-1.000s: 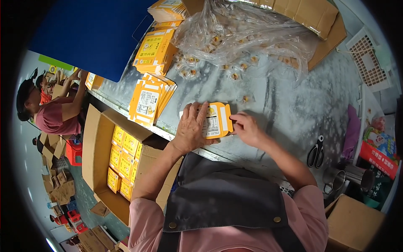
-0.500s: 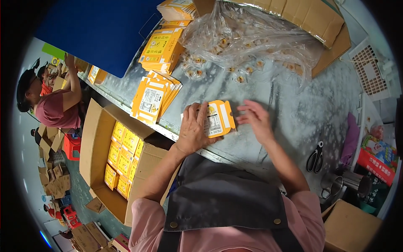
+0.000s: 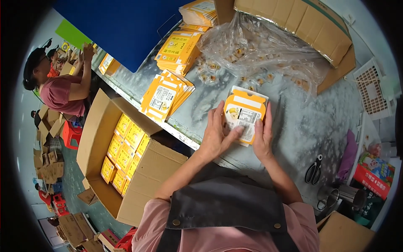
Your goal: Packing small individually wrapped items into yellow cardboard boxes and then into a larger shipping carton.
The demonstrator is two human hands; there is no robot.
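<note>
A yellow and white folding carton (image 3: 246,102) is between my hands above the table, its printed panel facing up and its flap edge pointing away from me. My left hand (image 3: 216,133) grips its left side, thumb pressed across the lower face. Along the right edge my right hand (image 3: 263,140) is closed on it, with the thumb on top and the fingers beside it. Whether the carton is flat or filled I cannot tell. To the left lies a fanned stack of flat yellow cartons (image 3: 163,97); farther back stands a taller pile of them (image 3: 178,48).
Small wrapped pieces (image 3: 210,77) spill from a clear plastic bag (image 3: 268,50) by a tipped cardboard box (image 3: 296,25). An open carton (image 3: 147,185) of packed yellow boxes stands left, scissors (image 3: 313,169) and a metal cup (image 3: 327,196) right. Another person (image 3: 63,92) works at far left.
My right hand, earlier apart from the carton with its fingers spread, now holds its right side. The carton has turned so that its flap edge points away from me.
</note>
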